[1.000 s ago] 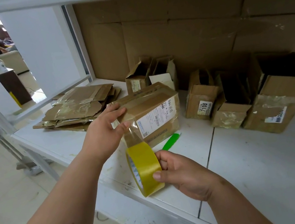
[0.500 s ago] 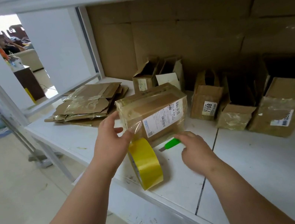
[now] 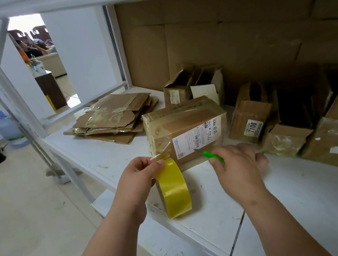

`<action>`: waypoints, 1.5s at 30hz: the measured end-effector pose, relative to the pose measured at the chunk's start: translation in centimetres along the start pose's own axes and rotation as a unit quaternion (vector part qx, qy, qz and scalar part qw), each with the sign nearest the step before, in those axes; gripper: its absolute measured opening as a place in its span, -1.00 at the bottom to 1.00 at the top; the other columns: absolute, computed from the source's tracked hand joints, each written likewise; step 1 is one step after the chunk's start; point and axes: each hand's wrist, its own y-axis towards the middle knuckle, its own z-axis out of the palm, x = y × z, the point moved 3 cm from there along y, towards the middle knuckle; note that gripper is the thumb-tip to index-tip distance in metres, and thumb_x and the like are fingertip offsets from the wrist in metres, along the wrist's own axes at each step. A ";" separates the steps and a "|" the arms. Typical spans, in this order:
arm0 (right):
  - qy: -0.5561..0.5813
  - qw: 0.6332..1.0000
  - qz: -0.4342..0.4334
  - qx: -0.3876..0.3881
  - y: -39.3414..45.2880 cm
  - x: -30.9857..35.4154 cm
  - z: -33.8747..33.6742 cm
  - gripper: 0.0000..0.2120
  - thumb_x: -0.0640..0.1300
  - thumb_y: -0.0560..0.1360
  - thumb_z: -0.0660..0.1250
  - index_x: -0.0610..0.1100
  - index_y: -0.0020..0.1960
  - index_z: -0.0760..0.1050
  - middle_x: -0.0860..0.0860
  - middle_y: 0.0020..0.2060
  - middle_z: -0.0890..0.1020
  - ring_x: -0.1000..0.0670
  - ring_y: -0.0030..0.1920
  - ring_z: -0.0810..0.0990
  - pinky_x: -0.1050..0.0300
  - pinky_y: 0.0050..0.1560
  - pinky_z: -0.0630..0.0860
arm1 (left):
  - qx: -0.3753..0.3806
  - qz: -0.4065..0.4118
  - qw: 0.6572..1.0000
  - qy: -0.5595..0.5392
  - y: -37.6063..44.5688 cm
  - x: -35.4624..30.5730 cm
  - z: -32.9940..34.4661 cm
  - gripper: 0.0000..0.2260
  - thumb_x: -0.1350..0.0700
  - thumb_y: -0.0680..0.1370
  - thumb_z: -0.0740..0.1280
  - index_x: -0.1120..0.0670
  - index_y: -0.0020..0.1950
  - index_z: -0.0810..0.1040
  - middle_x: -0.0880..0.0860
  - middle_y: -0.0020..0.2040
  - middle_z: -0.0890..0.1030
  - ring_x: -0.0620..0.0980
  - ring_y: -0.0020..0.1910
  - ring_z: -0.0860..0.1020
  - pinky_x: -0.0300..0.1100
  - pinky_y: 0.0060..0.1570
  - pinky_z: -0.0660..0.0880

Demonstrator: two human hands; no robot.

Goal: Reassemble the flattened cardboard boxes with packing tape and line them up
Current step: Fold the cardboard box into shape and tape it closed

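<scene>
The left hand point(image 3: 137, 179) pinches the tape strip at the top of the yellow roll point(image 3: 173, 188), which stands on edge on the shelf point(image 3: 310, 204). Just right of it, the right hand point(image 3: 241, 170) grips a green cutter point(image 3: 213, 158), blade toward the strip. Beyond both hands sits the taped box point(image 3: 186, 130); flattened boxes point(image 3: 115, 119) lie far left, assembled boxes point(image 3: 333, 140) far right.

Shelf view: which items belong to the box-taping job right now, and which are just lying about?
In use: tape roll, held by left hand; green cutter in right hand; box being taped; flattened stack; finished boxes.

Bystanders: water bottle, on the floor.
</scene>
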 end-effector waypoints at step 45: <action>-0.078 0.981 -0.113 0.137 3.1 7.5 -5.0 -0.76 -0.05 0.62 0.19 0.04 0.11 0.63 0.08 -0.07 0.60 -0.03 0.08 0.53 0.05 0.10 0.46 | -0.088 0.027 0.995 0.023 -0.7 -0.6 1.1 -0.76 0.16 0.52 0.43 0.07 -0.36 0.55 0.03 -0.29 0.57 -0.02 -0.26 0.47 -0.17 -0.25 0.39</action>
